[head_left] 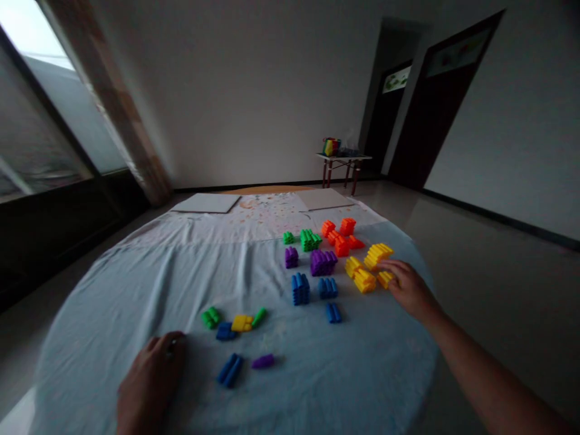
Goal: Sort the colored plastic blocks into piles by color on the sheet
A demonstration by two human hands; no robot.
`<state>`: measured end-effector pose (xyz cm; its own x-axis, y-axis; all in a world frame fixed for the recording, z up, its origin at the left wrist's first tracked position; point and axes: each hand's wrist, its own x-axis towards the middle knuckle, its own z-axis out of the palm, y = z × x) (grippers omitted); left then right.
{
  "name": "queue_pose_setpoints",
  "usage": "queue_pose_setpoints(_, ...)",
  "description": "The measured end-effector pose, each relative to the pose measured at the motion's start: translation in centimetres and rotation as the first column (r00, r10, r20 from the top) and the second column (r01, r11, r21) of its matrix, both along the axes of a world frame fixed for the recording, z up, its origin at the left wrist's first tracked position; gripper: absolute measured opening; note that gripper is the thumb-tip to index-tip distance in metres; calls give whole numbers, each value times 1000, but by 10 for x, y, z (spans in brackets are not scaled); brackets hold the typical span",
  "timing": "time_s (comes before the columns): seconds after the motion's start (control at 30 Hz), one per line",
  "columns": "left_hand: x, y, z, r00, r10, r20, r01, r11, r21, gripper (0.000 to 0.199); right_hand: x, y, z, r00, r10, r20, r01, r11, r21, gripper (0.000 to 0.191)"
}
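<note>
On the right side of the cloth, my right hand (408, 290) reaches in with its fingers pressed at a small yellow block piece (385, 279). Beside it are a taller ribbed yellow stack (378, 255) and a yellow cluster (361, 278). My left hand (154, 371) rests at the lower left, fingers curled in; anything inside them is hidden. Nearest it are a pair of blue pieces (230, 370), a blue block (225, 331) and a green block (211, 317). A yellow block (242, 323), a green stick (260, 317) and a purple piece (263, 361) lie close by.
Grouped blocks stand mid-table: blue (299, 289), purple (323, 262), green (310, 240) and orange (341, 241). Two pale boards (208, 203) lie at the far end of the clothed round table (181, 284). Behind is a small side table (344, 158) with colourful items.
</note>
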<state>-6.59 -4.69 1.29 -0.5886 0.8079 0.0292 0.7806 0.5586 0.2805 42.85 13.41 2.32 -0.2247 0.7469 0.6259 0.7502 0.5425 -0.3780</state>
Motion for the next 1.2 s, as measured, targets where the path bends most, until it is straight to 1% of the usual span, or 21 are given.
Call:
queue_pose_setpoints(0.07, 11, 1, 9, 1000, 1, -28, -1, 1000, -1, 40, -36, -23, 11, 989, 121, -81, -121, 993, 2, 35)
queue_pose_setpoints(0.1, 14, 1, 11, 999, 6, -49, -6, 1000, 4, 40, -59, -36, 16, 973, 198, -118, -201, 979, -16, 32)
queue_pose_setpoints(0.13, 16, 1, 11, 998, 2, -68, -1, 1000, 10, 40, -83, -51, 21, 949, 282, -142, -293, 954, -60, 29)
queue_pose_setpoints(0.2, 17, 0, 9, 995, -6, -99, 9, 1000, 24, 39, -134, -77, 28, 883, 429, -189, -458, 877, -147, 27)
queue_pose_setpoints(0.23, 16, -1, 7, 994, -13, -112, 17, 999, 31, 39, -159, -88, 29, 842, 499, -204, -534, 823, -192, 28)
queue_pose_setpoints(0.3, 14, -2, 3, 988, -49, -146, 57, 997, 51, 39, -203, -100, 27, 759, 613, -217, -650, 724, -229, 30)
queue_pose_setpoints(0.33, 13, -2, 2, 983, -68, -168, 79, 995, 60, 40, -222, -102, 26, 741, 640, -203, -671, 701, -241, 31)
queue_pose_setpoints(0.37, 12, -2, 1, 978, -80, -192, 95, 993, 68, 41, -238, -102, 24, 734, 654, -181, -678, 692, -248, 30)
queue_pose_setpoints(0.4, 12, -2, -1, 973, -84, -213, 102, 992, 76, 41, -252, -101, 22, 736, 660, -152, -674, 693, -257, 30)
queue_pose_setpoints(0.5, 11, -1, -4, 969, -54, -242, 77, 994, 83, 41, -285, -92, 17, 777, 628, -50, -613, 736, -287, 27)
queue_pose_setpoints(0.67, 13, 0, -7, 977, -70, -202, 88, 993, 78, 43, -331, -83, 15, 832, 541, 126, -477, 813, -334, 22)
queue_pose_setpoints(0.73, 13, -1, -8, 981, -75, -181, 90, 993, 78, 43, -350, -81, 13, 843, 493, 215, -401, 842, -361, 27)
queue_pose_setpoints(0.8, 12, -1, -8, 983, -77, -170, 91, 993, 79, 44, -366, -80, 11, 843, 454, 288, -327, 858, -395, 34)
queue_pose_setpoints(0.87, 10, -2, -9, 984, -79, -162, 92, 993, 71, 45, -376, -79, 10, 843, 439, 309, -297, 861, -414, 34)
queue_pose_setpoints(0.9, 9, -2, -9, 984, -81, -157, 92, 994, 63, 45, -376, -78, 11, 845, 447, 295, -309, 857, -413, 33)
queue_pose_setpoints(0.97, 7, -2, -8, 984, -87, -153, 95, 994, 48, 46, -368, -77, 15, 846, 484, 224, -380, 842, -383, 34)
queue_pose_setpoints(1.03, 5, -1, -6, 984, -92, -155, 99, 994, 39, 47, -346, -78, 20, 859, 495, 133, -431, 837, -337, 31)
queue_pose_setpoints(1.07, 5, -1, -6, 983, -96, -157, 102, 994, 36, 48, -331, -79, 23, 872, 480, 97, -428, 843, -326, 28)
queue_pose_setpoints(1.13, 1, -2, -8, 981, -113, -156, 120, 992, 34, 50, -296, -83, 25, 908, 416, 52, -376, 864, -335, 20)
queue_pose_setpoints(1.2, -6, -2, -16, 978, -151, -146, 160, 986, 56, 51, -261, -88, 23, 931, 364, 43, -324, 873, -365, 17)
